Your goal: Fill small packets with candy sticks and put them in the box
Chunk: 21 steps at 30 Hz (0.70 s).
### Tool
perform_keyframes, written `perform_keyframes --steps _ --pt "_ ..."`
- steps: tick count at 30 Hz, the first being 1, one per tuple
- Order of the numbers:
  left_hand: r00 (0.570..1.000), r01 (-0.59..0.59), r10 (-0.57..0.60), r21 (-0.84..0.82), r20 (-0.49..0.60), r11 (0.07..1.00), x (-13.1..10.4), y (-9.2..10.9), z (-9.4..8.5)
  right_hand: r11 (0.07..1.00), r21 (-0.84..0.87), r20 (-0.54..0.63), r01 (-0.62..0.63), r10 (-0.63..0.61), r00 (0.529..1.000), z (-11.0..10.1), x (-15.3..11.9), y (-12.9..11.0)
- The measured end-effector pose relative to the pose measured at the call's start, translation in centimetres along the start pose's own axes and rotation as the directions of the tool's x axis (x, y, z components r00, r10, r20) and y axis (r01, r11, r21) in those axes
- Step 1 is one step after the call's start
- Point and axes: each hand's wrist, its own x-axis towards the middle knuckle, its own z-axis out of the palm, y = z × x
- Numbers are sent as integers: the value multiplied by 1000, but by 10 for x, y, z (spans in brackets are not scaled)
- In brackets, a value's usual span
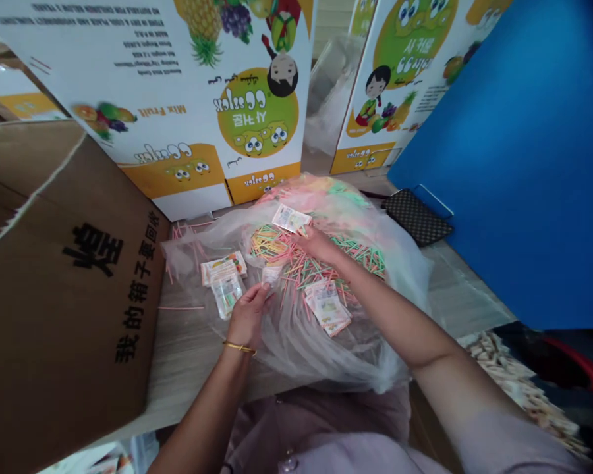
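A large clear plastic bag lies spread open on the table, with a heap of thin pink, green and yellow candy sticks in it. My left hand is closed, pinching a small printed packet upright at the near left of the heap. Over the middle of the sticks is my right hand, fingers drawn together and pointing down; what they grip is hidden. Just beyond its fingertips lie printed packets. More packets rest left of my left hand and on the bag's near side.
A brown carton stands at the left. Printed white cartons rise behind the heap, with a blue panel at the right. A dark checked pouch lies beside the bag. Loose sticks are on the table.
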Motion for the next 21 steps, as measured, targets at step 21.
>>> perform_keyframes --steps 21 --pt "999 -41 41 -10 36 999 -5 3 12 946 -259 206 197 -145 968 12 -63 -44"
